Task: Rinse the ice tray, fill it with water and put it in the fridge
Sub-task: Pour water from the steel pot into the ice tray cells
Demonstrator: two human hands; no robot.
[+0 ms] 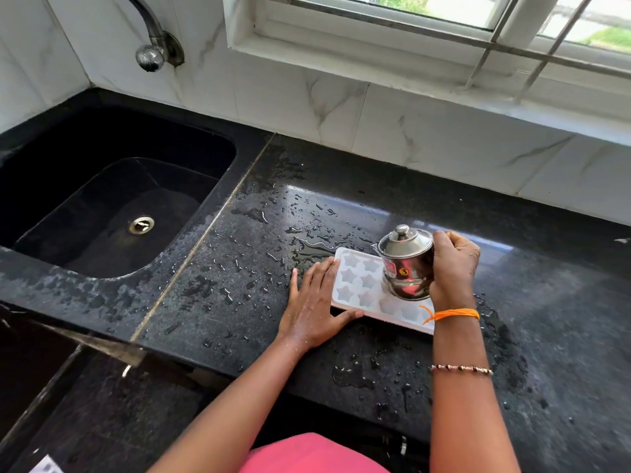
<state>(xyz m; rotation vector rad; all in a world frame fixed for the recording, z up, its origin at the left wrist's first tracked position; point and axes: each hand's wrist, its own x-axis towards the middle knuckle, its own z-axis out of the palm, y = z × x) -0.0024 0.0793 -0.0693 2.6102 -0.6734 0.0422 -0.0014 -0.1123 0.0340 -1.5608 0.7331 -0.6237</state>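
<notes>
A white ice tray [358,285] with star-shaped cells lies flat on the wet black counter [392,206]. My left hand [316,305] lies flat against the tray's left end, fingers spread, thumb along its near edge. My right hand [452,268] grips a small lidded steel pot [406,264] with a red sticker, held over the tray's middle, spout toward the left. The pot and my right wrist hide the tray's right part.
A black sink [112,199] with a metal drain [141,224] is set into the counter at left, under a wall tap [153,46]. White marble tiles and a window sill rise behind. Water drops and a puddle lie around the tray.
</notes>
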